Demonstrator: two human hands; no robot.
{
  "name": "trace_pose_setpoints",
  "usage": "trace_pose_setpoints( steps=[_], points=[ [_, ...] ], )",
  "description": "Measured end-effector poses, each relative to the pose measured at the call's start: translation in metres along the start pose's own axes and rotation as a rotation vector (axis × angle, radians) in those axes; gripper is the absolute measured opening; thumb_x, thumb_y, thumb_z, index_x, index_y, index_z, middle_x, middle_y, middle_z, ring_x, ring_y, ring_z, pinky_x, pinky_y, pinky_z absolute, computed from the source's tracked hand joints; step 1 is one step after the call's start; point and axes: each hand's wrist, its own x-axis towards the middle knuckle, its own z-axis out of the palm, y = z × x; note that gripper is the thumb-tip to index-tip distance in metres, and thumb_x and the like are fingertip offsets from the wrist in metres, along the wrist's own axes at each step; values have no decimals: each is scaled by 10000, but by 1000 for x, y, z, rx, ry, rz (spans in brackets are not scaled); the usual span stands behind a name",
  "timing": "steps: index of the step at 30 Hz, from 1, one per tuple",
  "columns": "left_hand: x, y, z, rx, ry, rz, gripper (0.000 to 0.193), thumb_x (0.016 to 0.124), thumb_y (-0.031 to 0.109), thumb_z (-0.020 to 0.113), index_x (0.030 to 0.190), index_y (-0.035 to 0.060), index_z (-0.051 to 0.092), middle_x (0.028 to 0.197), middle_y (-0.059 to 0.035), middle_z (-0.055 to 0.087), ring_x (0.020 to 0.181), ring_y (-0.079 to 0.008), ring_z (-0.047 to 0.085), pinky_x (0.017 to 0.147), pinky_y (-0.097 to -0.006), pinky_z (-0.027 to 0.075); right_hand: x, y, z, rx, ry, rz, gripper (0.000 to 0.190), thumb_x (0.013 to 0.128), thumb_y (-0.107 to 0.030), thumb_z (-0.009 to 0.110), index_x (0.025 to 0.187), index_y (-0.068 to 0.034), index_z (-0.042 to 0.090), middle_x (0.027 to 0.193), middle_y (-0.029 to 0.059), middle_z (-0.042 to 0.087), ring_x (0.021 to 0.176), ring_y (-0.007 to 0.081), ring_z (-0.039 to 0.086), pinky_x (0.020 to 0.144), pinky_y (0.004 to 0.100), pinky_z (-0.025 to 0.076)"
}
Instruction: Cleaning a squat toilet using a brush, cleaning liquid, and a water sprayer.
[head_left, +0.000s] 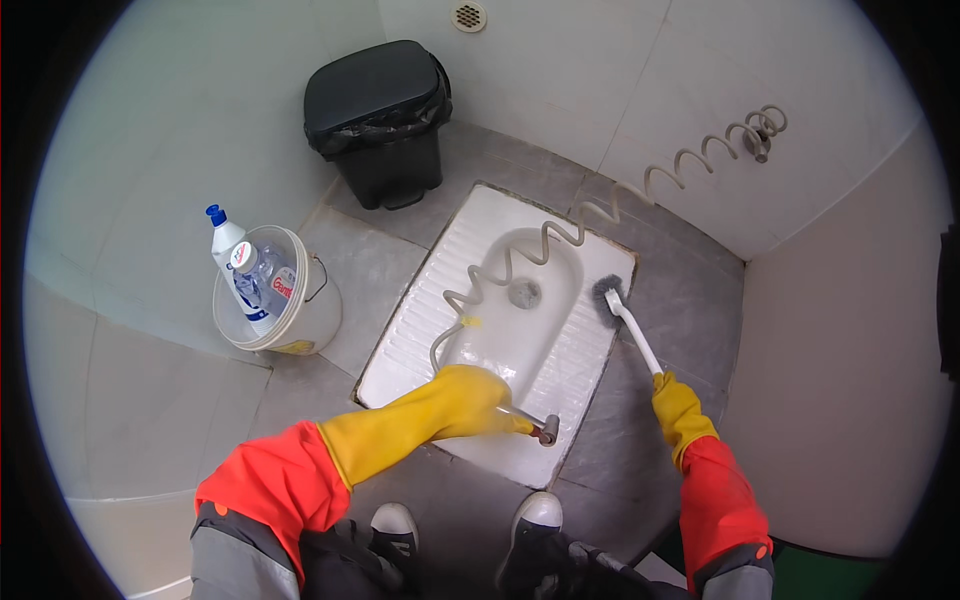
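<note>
A white ceramic squat toilet (405, 341) with ribbed foot areas is set in the floor before me. My left hand (469, 401), in a yellow rubber glove, grips a metal spray head (550, 429) over the near end of the toilet. From that hand a coiled beige hose (541, 261) stretches across the bowl to a wall fitting (757, 142). My right hand (681, 416), gloved in yellow too, holds a white-handled toilet brush (636, 330). Its grey bristles are at the toilet's right ribbed edge; whether they touch it, I cannot tell.
A black pedal bin (390, 154) with a liner stands at the back left. Left of the toilet, a white bucket (319, 319) holds plastic bottles (264, 279). Walls close in around the grey tiled floor (679, 270). My shoes (541, 510) are at the toilet's near edge.
</note>
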Motion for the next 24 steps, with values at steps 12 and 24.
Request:
trace_pose_setpoints(
  steps=[12,24],
  points=[
    [10,-7,29,194,-270,121,662,845,661,566,902,28,752,946,-208,710,901,-382,680,782,-460,519,-101,76,38,-103,-129,-519,285,999,-356,476,968,-84,558,761,191,662,647,424,632,620,528,492],
    [-8,-44,13,413,-470,1,655,782,684,610,985,79,759,1006,-163,721,962,-341,687,806,-413,533,-91,45,33,-243,-508,-560,309,971,-402,495,1024,-113,591,908,169,685,803,389,670,730,514,500]
  ],
)
